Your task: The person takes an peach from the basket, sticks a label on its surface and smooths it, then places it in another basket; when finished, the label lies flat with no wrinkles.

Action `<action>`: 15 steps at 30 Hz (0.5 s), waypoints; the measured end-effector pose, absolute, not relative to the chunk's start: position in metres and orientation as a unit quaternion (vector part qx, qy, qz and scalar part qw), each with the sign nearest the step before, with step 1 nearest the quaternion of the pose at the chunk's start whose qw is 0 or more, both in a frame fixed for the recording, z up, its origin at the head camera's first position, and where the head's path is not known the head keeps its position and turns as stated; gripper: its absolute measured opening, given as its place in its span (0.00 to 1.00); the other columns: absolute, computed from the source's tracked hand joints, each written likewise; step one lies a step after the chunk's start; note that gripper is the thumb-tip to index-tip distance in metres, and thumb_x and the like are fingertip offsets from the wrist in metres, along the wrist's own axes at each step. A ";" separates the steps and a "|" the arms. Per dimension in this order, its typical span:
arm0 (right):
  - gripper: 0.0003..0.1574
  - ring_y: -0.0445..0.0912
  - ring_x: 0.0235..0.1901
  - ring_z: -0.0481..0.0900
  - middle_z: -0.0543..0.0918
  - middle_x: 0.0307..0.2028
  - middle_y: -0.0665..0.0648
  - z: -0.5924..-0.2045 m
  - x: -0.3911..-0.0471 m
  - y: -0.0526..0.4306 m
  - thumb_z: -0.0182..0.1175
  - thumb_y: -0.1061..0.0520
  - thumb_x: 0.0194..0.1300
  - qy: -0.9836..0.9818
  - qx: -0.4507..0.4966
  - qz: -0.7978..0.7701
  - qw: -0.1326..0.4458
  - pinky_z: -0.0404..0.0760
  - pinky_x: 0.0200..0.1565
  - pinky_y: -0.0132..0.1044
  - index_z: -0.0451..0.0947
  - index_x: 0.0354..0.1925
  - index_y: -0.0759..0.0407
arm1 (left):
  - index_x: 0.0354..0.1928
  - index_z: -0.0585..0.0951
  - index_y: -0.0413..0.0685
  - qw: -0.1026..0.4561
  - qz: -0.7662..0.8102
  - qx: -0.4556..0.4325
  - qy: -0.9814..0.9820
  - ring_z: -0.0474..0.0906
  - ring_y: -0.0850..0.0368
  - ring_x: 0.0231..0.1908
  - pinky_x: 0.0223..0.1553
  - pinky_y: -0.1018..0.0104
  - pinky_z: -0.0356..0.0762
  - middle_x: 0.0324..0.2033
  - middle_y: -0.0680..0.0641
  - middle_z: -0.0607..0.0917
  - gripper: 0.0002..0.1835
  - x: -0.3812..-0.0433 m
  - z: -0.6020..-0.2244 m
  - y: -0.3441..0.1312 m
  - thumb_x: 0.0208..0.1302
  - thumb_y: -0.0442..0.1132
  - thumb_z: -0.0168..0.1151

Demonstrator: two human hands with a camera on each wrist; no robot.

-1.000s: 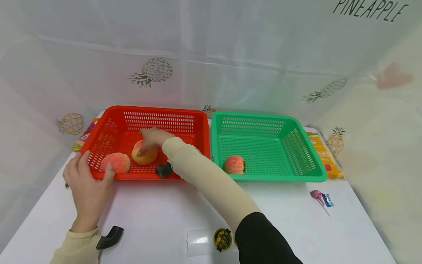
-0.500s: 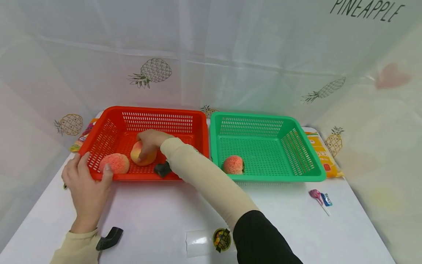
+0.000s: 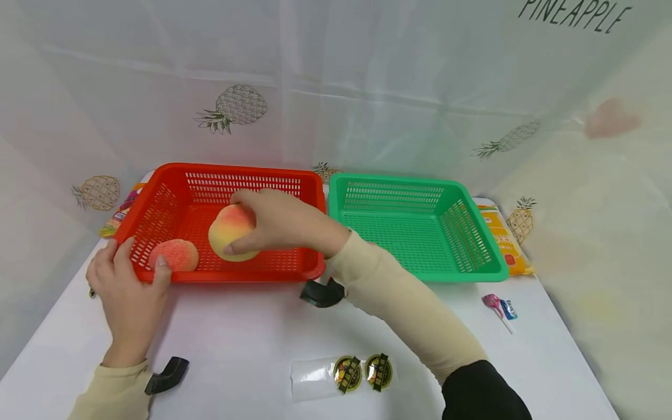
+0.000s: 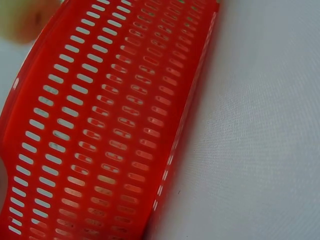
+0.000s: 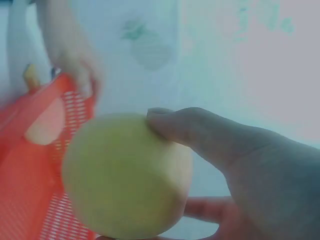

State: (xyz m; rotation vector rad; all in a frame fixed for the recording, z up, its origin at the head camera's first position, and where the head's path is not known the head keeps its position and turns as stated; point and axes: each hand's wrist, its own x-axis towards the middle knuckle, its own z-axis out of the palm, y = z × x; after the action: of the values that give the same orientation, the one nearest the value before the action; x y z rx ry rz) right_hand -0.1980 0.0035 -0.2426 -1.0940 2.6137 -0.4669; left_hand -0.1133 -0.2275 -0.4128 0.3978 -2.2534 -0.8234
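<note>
My right hand (image 3: 283,221) holds a yellow-and-red peach (image 3: 227,232) above the red basket (image 3: 241,276). In the right wrist view the thumb lies on one side of the peach (image 5: 120,175), with fingers round the other. At the basket's front left corner, my left hand (image 3: 128,297) grips the rim, its thumb on the inner side. Beside that thumb a pink, rough-surfaced oval piece (image 3: 175,255) lies in the basket. The left wrist view is filled mostly by the basket's slotted red wall (image 4: 105,120).
A green basket (image 3: 420,276) stands right of the red one; my right arm hides most of a pink round thing in it. Clear film with round stickers (image 3: 349,374) lies in front. A lollipop (image 3: 493,303) and a yellow packet (image 3: 504,239) are at the right.
My right hand has lifted the peach off the red basket's floor, and the right forearm has shifted right. The left hand stays at the basket corner.
</note>
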 end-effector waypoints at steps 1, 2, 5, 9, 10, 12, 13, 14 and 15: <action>0.39 0.36 0.41 0.67 0.72 0.42 0.42 -0.239 -0.191 0.015 0.62 0.36 0.46 0.901 -0.379 -0.169 0.123 0.72 0.35 0.28 0.64 0.55 0.44 | 0.61 0.62 0.43 0.346 -0.317 0.153 -0.870 0.44 0.56 0.63 0.55 0.44 0.57 0.62 0.44 0.57 0.32 -0.114 -0.413 -0.227 0.53 0.47 0.53; 0.38 0.36 0.40 0.67 0.72 0.41 0.42 -0.237 -0.184 0.027 0.62 0.36 0.46 0.902 -0.378 -0.174 0.115 0.72 0.35 0.28 0.64 0.55 0.43 | 0.61 0.62 0.43 0.345 -0.318 0.153 -0.870 0.44 0.56 0.63 0.55 0.44 0.56 0.62 0.45 0.57 0.32 -0.115 -0.413 -0.227 0.53 0.47 0.53; 0.36 0.35 0.38 0.68 0.71 0.39 0.41 -0.238 -0.164 0.058 0.62 0.36 0.45 0.909 -0.354 -0.191 0.104 0.73 0.32 0.31 0.65 0.53 0.39 | 0.60 0.63 0.42 0.352 -0.321 0.144 -0.867 0.44 0.55 0.63 0.56 0.44 0.55 0.62 0.43 0.57 0.32 -0.117 -0.414 -0.227 0.53 0.47 0.53; 0.36 0.35 0.36 0.69 0.70 0.39 0.41 -0.254 -0.139 0.089 0.62 0.36 0.44 0.917 -0.325 -0.204 0.109 0.72 0.29 0.33 0.65 0.52 0.37 | 0.59 0.65 0.40 0.360 -0.322 0.141 -0.864 0.45 0.52 0.63 0.57 0.44 0.52 0.61 0.41 0.58 0.31 -0.115 -0.415 -0.229 0.53 0.46 0.53; 0.36 0.34 0.36 0.69 0.70 0.39 0.40 -0.260 -0.132 0.096 0.62 0.35 0.44 0.917 -0.322 -0.207 0.110 0.72 0.29 0.32 0.65 0.52 0.37 | 0.59 0.65 0.40 0.359 -0.322 0.143 -0.864 0.44 0.51 0.63 0.58 0.44 0.52 0.61 0.41 0.58 0.31 -0.114 -0.415 -0.230 0.53 0.46 0.53; 0.37 0.34 0.37 0.69 0.71 0.40 0.40 -0.273 -0.121 0.107 0.62 0.34 0.44 0.915 -0.322 -0.214 0.114 0.73 0.31 0.30 0.65 0.53 0.37 | 0.60 0.64 0.41 0.350 -0.323 0.152 -0.866 0.44 0.53 0.63 0.58 0.44 0.51 0.61 0.41 0.57 0.32 -0.112 -0.414 -0.230 0.53 0.47 0.52; 0.37 0.34 0.38 0.69 0.71 0.40 0.41 -0.279 -0.116 0.112 0.62 0.34 0.44 0.914 -0.323 -0.218 0.117 0.73 0.34 0.28 0.65 0.53 0.38 | 0.60 0.64 0.40 0.348 -0.323 0.153 -0.866 0.43 0.52 0.63 0.58 0.44 0.51 0.61 0.41 0.57 0.32 -0.112 -0.413 -0.230 0.53 0.47 0.52; 0.38 0.35 0.39 0.69 0.71 0.42 0.41 -0.284 -0.111 0.117 0.62 0.33 0.44 0.915 -0.320 -0.216 0.118 0.73 0.36 0.29 0.65 0.54 0.39 | 0.60 0.64 0.40 0.346 -0.323 0.154 -0.867 0.43 0.52 0.63 0.58 0.44 0.51 0.61 0.41 0.56 0.32 -0.113 -0.412 -0.230 0.53 0.48 0.52; 0.39 0.35 0.39 0.70 0.71 0.43 0.42 -0.290 -0.107 0.121 0.61 0.33 0.44 0.917 -0.316 -0.213 0.119 0.73 0.38 0.30 0.65 0.54 0.40 | 0.60 0.63 0.40 0.346 -0.323 0.153 -0.867 0.43 0.52 0.63 0.58 0.44 0.51 0.61 0.41 0.56 0.32 -0.113 -0.412 -0.229 0.53 0.48 0.52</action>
State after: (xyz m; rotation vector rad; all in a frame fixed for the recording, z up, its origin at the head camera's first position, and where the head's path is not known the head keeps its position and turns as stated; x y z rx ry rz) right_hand -0.1074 0.1215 -0.2897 -0.9243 2.6804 -0.6217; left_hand -0.1130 -0.2291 -0.4119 0.3975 -2.2512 -0.8394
